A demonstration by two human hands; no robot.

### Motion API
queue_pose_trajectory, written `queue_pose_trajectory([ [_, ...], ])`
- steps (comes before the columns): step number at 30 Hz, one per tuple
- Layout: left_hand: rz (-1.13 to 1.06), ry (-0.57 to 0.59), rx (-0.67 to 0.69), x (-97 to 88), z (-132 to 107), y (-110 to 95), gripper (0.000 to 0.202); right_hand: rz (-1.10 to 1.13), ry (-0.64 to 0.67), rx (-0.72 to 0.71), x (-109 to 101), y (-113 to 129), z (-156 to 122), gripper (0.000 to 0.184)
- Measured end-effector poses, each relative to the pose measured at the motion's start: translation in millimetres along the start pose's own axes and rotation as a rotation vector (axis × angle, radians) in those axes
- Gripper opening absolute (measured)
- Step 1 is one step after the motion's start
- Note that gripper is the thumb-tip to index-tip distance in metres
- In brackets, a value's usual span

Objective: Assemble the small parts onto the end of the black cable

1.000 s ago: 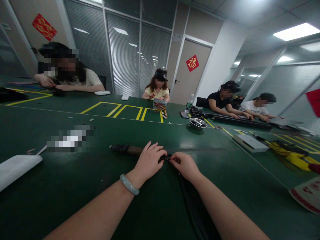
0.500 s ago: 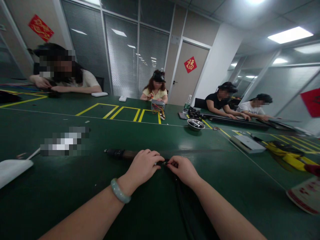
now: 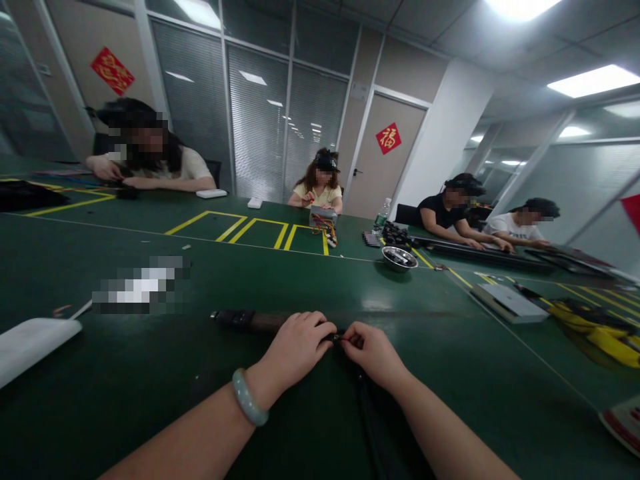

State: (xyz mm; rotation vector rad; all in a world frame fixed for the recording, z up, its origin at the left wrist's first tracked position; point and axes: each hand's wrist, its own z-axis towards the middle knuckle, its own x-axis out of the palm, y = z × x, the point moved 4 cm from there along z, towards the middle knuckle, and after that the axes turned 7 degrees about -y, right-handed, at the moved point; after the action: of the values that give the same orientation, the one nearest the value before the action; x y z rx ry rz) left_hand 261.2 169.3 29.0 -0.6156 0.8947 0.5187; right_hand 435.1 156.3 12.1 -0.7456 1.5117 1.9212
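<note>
A long, dark rod-like thing with a brownish body and a black, metal-tipped end lies on the green table, its kind unclear. My left hand, a pale green bangle on its wrist, is closed over its right part, fingertips curled round. Close beside it, my right hand pinches a small metal fitting where the left fingertips meet it. A black strap runs from under my right hand towards me. My fingers hide how strap, fitting and rod join.
A white device lies at left. Farther off are a metal bowl, a wired metal box and a grey box. Yellow-black fabric and part of a red-white container are at right. Several people work across the table.
The view has shifted slightly, so everything sits a little lower and farther right. Both hands stay together at the fitting, with only small finger movement.
</note>
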Motion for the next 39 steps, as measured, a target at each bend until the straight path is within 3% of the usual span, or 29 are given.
queue_pose_trajectory([
  [19,-0.008,-0.021,0.051,-1.4,-0.7,-3.1,0.015,0.005,0.028,0.0,4.0,-2.7,-4.8,0.009],
  [28,-0.013,-0.058,0.014,2.8,-0.8,-2.3,0.009,-0.003,0.021,0.009,8.1,-4.7,-4.6,0.01],
  [39,-0.044,-0.035,0.048,2.3,-1.1,0.4,0.014,0.051,0.008,0.051,6.5,-9.5,-3.4,0.012],
])
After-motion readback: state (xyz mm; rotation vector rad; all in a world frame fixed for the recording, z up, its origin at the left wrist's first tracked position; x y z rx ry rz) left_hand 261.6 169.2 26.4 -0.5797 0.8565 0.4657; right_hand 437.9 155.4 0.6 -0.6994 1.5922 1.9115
